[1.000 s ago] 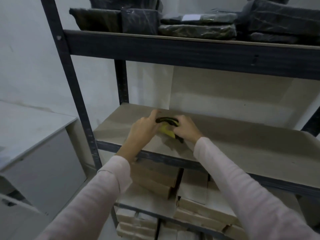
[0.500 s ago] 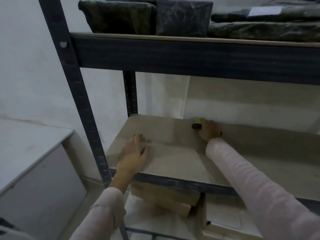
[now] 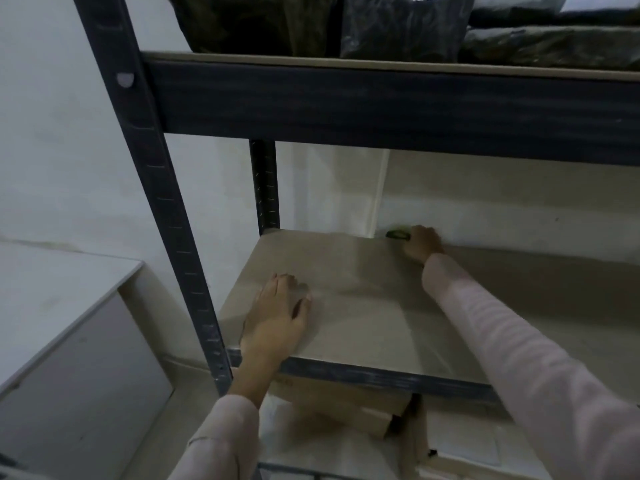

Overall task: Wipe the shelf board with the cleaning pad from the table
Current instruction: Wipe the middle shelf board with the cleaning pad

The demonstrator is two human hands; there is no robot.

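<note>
The bare beige shelf board (image 3: pixel 363 299) fills the middle of the view inside a dark metal rack. At the board's back edge, against the wall, my right hand (image 3: pixel 421 247) grips the cleaning pad (image 3: pixel 398 234); only its dark green and yellow left end sticks out past my fingers. My left hand (image 3: pixel 277 320) lies flat on the front left of the board, palm down, fingers spread slightly, holding nothing.
A dark front upright (image 3: pixel 152 188) and a crossbeam (image 3: pixel 381 102) frame the opening; dark wrapped packages (image 3: pixel 398 22) sit on the shelf above. Cardboard boxes (image 3: pixel 346 407) lie on the shelf below. A grey table (image 3: pixel 52 299) stands at the left.
A second ago both hands held the pad near the board's front. My right hand has carried it to the back edge, and my left hand has let go and lies flat on the board.
</note>
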